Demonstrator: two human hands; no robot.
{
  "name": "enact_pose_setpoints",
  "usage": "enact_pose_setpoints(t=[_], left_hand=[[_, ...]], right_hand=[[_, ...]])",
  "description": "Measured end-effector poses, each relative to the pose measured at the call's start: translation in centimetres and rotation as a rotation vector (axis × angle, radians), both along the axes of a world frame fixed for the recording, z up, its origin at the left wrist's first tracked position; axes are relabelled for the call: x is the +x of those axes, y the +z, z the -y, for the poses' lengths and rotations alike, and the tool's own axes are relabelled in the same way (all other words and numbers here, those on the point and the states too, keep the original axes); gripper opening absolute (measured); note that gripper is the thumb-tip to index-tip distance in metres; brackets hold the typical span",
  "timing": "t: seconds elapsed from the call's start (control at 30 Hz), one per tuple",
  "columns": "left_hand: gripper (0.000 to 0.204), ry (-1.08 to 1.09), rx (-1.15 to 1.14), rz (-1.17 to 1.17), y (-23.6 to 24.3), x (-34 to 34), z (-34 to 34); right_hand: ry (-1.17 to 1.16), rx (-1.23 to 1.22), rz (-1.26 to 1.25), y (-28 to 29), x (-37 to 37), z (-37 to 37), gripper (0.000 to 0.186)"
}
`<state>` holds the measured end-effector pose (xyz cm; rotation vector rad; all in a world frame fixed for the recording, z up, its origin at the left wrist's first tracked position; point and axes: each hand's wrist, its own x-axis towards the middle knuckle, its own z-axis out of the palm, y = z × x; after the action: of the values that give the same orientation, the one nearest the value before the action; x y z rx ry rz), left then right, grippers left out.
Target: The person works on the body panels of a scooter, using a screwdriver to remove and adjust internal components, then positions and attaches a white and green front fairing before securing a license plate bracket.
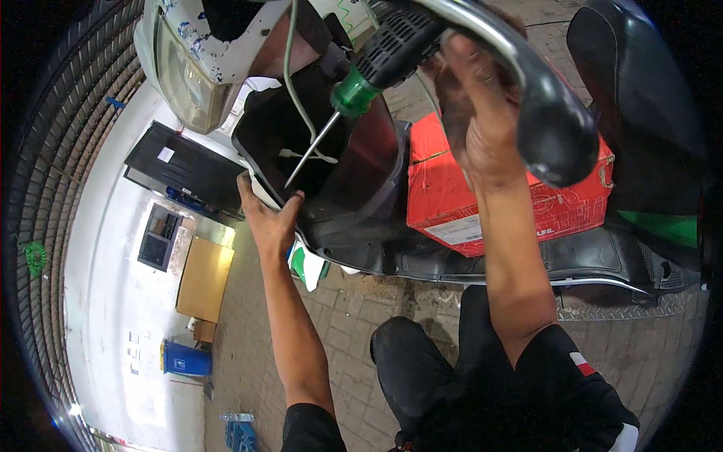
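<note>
Lever (559,132) nearest you; your right hand (486,124) seems clamped on screwdriver (352,96); left hand (271,224) straddles panel (361,179), fingers' grip unclear. Panel looks opened, connector (325,158) apparently not yet plugged.

1 box (449,192) on scooter footbd (584,256), btwn front panel (365,203) & seat (640,98).

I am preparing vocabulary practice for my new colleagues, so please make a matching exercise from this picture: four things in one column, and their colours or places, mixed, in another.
Column one
1. left hand
2. power driver
3. box
4. bin

Column two
A. red, on the scooter footboard
B. blue, near the white wall
C. black, with a green collar
D. at the edge of the black front panel

Pairs: 1-D, 2-C, 3-A, 4-B
</note>
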<state>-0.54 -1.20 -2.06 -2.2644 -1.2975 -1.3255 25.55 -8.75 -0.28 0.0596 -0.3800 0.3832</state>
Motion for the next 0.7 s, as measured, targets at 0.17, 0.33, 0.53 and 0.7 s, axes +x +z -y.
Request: enact_pose_setpoints(t=[0.17,0.33,0.53,0.7], left_hand=[[0.075,-0.004,-0.082,0.055,0.2,0.0,0.0],[0.075,-0.013,0.040,0.004,0.0,-0.3,-0.3],[0.077,0.013,-0.078,0.014,0.4,0.4,0.1],[0.079,0.029,-0.029,0.005,-0.2,-1.1,-0.4]], right_hand=[[0.012,0.175,0.256,-3.9,3.0,-1.4,0.031],[-0.014,0.314,0.088,-2.6,1.1,-1.5,0.031],[-0.028,0.281,0.195,-5.0,2.4,-2.7,0.031],[0.039,0.371,0.294,-5.8,1.2,-3.0,0.030]])
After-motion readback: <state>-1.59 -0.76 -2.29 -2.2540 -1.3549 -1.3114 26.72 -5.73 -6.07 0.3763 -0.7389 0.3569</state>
